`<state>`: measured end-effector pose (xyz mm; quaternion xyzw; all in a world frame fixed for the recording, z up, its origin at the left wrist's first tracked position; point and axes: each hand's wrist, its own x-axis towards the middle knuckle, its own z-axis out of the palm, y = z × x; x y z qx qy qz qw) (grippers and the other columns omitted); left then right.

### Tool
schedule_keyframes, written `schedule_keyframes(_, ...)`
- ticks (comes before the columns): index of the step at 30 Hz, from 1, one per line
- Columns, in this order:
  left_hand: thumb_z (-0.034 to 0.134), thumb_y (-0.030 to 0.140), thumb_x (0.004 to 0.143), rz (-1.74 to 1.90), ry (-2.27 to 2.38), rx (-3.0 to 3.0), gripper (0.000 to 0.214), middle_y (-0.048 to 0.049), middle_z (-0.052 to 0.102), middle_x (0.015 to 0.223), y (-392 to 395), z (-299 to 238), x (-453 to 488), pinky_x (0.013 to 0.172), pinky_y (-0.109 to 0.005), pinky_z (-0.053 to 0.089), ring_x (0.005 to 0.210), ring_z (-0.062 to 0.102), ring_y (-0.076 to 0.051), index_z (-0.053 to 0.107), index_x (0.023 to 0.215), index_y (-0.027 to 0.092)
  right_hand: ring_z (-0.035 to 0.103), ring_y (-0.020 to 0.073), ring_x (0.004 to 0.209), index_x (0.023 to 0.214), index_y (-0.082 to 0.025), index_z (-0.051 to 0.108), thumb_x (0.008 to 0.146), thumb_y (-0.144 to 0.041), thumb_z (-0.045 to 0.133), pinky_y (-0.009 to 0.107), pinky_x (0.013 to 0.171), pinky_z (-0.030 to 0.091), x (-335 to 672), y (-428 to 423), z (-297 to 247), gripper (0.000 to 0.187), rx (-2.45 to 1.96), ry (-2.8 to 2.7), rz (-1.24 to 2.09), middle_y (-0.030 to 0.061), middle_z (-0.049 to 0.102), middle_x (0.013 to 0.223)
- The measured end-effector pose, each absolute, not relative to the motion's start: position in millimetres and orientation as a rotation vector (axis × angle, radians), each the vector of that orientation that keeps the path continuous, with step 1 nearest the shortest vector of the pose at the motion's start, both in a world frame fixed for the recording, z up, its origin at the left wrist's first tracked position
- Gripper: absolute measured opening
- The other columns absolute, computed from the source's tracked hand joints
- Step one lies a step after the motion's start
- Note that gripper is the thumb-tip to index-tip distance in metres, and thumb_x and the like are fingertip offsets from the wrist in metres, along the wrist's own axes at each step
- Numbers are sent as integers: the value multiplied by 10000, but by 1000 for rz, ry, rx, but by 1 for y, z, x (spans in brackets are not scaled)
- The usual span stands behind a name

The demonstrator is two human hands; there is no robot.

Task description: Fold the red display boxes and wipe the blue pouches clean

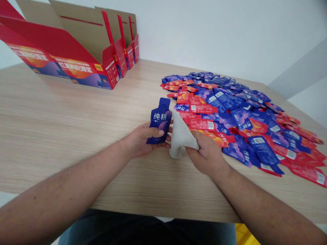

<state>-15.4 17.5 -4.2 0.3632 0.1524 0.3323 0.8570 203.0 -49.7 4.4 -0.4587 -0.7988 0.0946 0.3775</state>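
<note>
My left hand [145, 141] grips a dark blue spouted pouch [160, 119], its printed front facing me and its narrow neck pointing up. The thumb lies across the pouch's lower front, with the fingers behind. Just to the right, my right hand [205, 151] pinches a whitish cloth [180, 132] between thumb and fingers. The cloth hangs in folds beside the pouch's right edge, close to my left fingertips; whether it touches the pouch I cannot tell.
A wide heap of blue and red pouches [219, 109] spreads over the right side of the wooden table [102, 112]. Open red and blue cardboard boxes [84, 69] stand in a row at the back left. Something yellow [245, 234] shows below the table's front edge.
</note>
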Motion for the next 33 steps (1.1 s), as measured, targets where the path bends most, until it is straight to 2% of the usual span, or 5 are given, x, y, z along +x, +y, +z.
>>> schedule_keyframes(10,763,209,699,419,318,849,449,-76,697,950,4,4,-18,697,-283,550,821,666,-191,669,1136,171,479,343,1265,919,-220,610,858,-410,716,521,976,479,199,-51,16,225,-1124,-1948,88,145,476,1370)
schedule_keyframes(14,776,227,687,425,334,763,340,-59,683,858,0,5,-17,683,-272,533,772,652,-177,686,1007,154,633,261,923,1121,-254,565,898,-507,649,418,756,527,203,-49,13,347,-1251,-1907,390,77,648,1085)
schedule_keyframes(17,779,327,732,495,395,689,380,-69,707,893,0,4,-14,692,-284,539,778,661,-182,686,1061,161,601,193,715,1079,-251,552,907,-454,649,323,603,473,206,-47,10,284,-1289,-1855,477,14,639,878)
schedule_keyframes(23,562,600,884,674,660,622,493,-101,744,924,-2,-2,3,770,-352,553,817,684,-223,699,1068,164,600,176,802,1016,-254,560,911,-224,621,321,697,484,203,-53,22,125,-1179,-1923,197,0,620,914)
schedule_keyframes(33,608,560,881,630,597,849,435,-81,756,866,-18,-20,14,882,-350,521,1074,657,-281,743,1016,168,564,227,915,1061,-223,629,874,-94,575,389,779,507,184,-44,15,234,-1151,-1930,-239,75,563,972)
